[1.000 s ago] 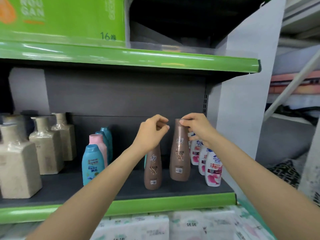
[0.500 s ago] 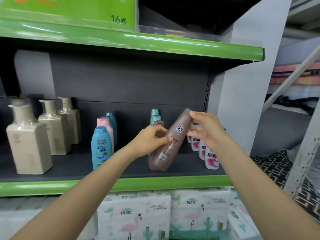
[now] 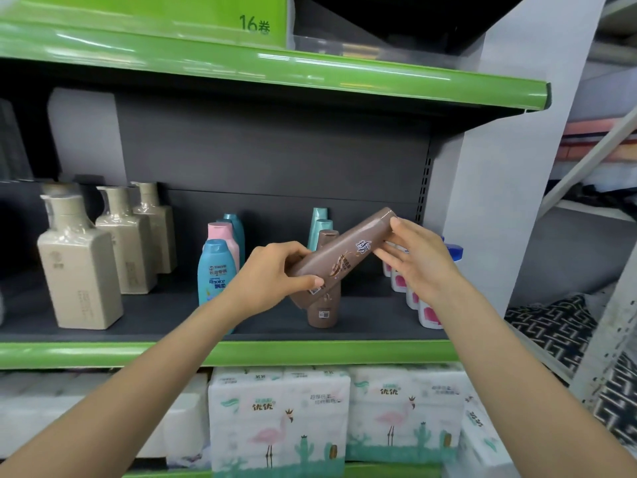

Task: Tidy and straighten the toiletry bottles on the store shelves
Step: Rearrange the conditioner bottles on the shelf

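A tall brown bottle (image 3: pixel 348 251) is lifted off the dark shelf (image 3: pixel 155 319) and tilted steeply, its cap up to the right. My left hand (image 3: pixel 272 277) grips its lower end. My right hand (image 3: pixel 418 258) holds its upper part near the cap, fingers fairly straight along it. A second brown bottle (image 3: pixel 324 307) stands upright on the shelf right behind, partly hidden. Blue and pink bottles (image 3: pixel 217 267) stand to the left, teal bottles (image 3: pixel 319 222) at the back, white and pink bottles (image 3: pixel 427 313) to the right behind my right hand.
Several beige square bottles (image 3: pixel 79 267) stand at the shelf's left. A green shelf edge (image 3: pixel 275 353) runs below, with packs of tissue paper (image 3: pixel 279 419) underneath. Another green shelf (image 3: pixel 310 74) hangs above. A grey side panel (image 3: pixel 499 201) closes the shelf on the right.
The tall brown bottle stood upright a second ago with my right hand on its cap. It is lifted and tilted now, and my left hand has moved from the smaller bottle to its base.
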The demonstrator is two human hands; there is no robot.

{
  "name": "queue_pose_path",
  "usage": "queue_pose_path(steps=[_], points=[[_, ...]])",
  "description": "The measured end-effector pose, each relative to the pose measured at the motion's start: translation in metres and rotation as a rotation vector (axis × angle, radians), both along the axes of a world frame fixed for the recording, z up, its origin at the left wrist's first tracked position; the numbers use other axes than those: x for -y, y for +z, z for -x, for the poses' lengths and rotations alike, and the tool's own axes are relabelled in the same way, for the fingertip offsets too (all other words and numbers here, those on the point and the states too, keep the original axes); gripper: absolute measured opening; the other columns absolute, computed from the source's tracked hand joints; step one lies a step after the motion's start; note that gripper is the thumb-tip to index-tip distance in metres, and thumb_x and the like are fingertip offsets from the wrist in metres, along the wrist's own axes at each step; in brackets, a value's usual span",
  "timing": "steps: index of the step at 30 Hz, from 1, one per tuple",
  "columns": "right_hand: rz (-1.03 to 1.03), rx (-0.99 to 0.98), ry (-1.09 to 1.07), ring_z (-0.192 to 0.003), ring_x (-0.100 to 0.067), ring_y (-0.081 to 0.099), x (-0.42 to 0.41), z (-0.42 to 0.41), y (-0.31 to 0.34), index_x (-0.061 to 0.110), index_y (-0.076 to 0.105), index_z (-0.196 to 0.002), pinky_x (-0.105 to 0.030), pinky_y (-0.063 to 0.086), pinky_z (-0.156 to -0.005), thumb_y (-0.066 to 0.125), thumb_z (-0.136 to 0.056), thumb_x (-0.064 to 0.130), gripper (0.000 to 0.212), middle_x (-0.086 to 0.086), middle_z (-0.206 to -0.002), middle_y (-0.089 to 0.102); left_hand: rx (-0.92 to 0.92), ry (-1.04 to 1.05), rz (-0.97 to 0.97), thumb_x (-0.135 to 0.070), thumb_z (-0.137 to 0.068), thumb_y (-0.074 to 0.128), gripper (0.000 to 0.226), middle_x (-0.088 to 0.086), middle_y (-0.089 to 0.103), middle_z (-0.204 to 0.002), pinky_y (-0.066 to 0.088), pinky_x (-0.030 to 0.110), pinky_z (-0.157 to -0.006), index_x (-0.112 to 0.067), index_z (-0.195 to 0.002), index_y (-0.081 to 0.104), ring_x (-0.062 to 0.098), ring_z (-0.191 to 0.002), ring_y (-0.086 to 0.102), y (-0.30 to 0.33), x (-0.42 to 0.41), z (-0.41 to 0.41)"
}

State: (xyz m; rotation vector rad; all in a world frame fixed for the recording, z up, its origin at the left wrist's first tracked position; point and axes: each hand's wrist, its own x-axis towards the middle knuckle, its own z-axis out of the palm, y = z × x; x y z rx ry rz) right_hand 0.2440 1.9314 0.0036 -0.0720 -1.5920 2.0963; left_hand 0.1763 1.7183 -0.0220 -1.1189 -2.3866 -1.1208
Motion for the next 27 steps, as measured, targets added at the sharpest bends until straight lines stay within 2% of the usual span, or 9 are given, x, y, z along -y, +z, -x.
queue_pose_path(steps=[2,7,10,13,16,18,21,23,27], points=[[-0.044,0.022,-0.006,-0.097,-0.022,0.068,0.001,-0.002,-0.001,0.010,0.058,-0.118,-0.033,0.056,-0.084,0.056,-0.094,0.020,0.026,-0.009,-0.105,0.067,-0.062,0.020,-0.023,-0.032,-0.074,0.076,0.032,-0.014,0.066,-0.088,0.046,0.009,-0.069,-0.024,-0.103,0.066,0.000,-0.081,0.062,-0.001,0.002,-0.002],[0.003,0.005,-0.061,-0.095,-0.022,0.068,0.003,-0.002,-0.006,0.008,0.059,-0.117,-0.031,0.059,-0.077,0.062,-0.090,0.018,0.030,-0.013,-0.112,0.065,-0.204,0.077,-0.034,-0.032,-0.075,0.075,0.042,-0.007,0.064,-0.099,0.047,0.022,-0.079,-0.024,-0.115,0.063,0.008,-0.088,0.058,0.000,0.001,-0.004],[0.070,-0.054,-0.040,-0.096,-0.023,0.068,0.004,-0.003,-0.004,0.004,0.059,-0.119,-0.030,0.059,-0.076,0.061,-0.090,0.014,0.031,-0.014,-0.115,0.064,-0.210,0.078,-0.062,-0.033,-0.073,0.077,0.043,-0.008,0.061,-0.099,0.043,0.015,-0.076,-0.026,-0.113,0.061,0.005,-0.088,0.056,-0.002,0.000,-0.003],[0.118,-0.100,-0.039,-0.095,-0.022,0.069,0.005,-0.002,-0.003,0.005,0.060,-0.118,-0.027,0.059,-0.073,0.061,-0.090,0.012,0.029,-0.013,-0.114,0.065,-0.132,0.048,-0.050,-0.033,-0.075,0.075,0.037,-0.013,0.062,-0.098,0.041,0.008,-0.075,-0.028,-0.109,0.061,-0.001,-0.087,0.056,-0.003,0.001,0.000],[0.149,-0.147,-0.036,-0.096,-0.020,0.069,0.002,0.000,-0.003,0.006,0.059,-0.122,-0.029,0.058,-0.076,0.060,-0.090,0.012,0.033,-0.011,-0.116,0.066,0.092,-0.045,-0.063,-0.040,-0.080,0.067,0.030,-0.013,0.067,-0.102,0.049,0.021,-0.085,-0.029,-0.108,0.062,0.000,-0.095,0.062,-0.002,0.006,0.004],[0.182,-0.178,-0.009,-0.094,-0.017,0.070,-0.001,0.000,-0.005,0.006,0.058,-0.125,-0.029,0.058,-0.076,0.059,-0.091,0.011,0.034,-0.010,-0.116,0.065,0.218,-0.083,-0.061,-0.050,-0.076,0.060,0.038,-0.011,0.068,-0.103,0.052,0.028,-0.088,-0.029,-0.107,0.062,0.004,-0.098,0.063,-0.001,0.010,0.005],[0.225,-0.207,0.067,-0.093,-0.014,0.070,-0.004,0.001,-0.009,0.007,0.056,-0.127,-0.028,0.058,-0.073,0.055,-0.092,0.010,0.035,-0.009,-0.117,0.064,0.384,-0.148,-0.093,-0.047,-0.076,0.061,0.030,-0.006,0.070,-0.098,0.054,0.028,-0.087,-0.029,-0.100,0.064,0.011,-0.097,0.066,-0.001,0.011,0.004],[0.244,-0.204,0.118,-0.097,-0.016,0.069,-0.005,0.003,-0.010,0.008,0.055,-0.129,-0.027,0.057,-0.074,0.054,-0.093,0.010,0.036,-0.010,-0.120,0.063,0.386,-0.140,-0.132,-0.037,-0.077,0.068,0.022,-0.004,0.071,-0.095,0.054,0.029,-0.086,-0.027,-0.097,0.066,0.013,-0.094,0.067,-0.002,0.010,0.005],[0.240,-0.155,0.133,-0.097,-0.014,0.069,-0.007,0.006,-0.010,0.002,0.052,-0.131,-0.025,0.057,-0.079,0.052,-0.095,0.007,0.036,-0.011,-0.117,0.065,0.209,0.019,-0.234,-0.031,-0.066,0.082,0.037,-0.010,0.068,-0.095,0.052,0.022,-0.083,-0.028,-0.098,0.062,0.005,-0.087,0.064,-0.008,0.006,0.010]])
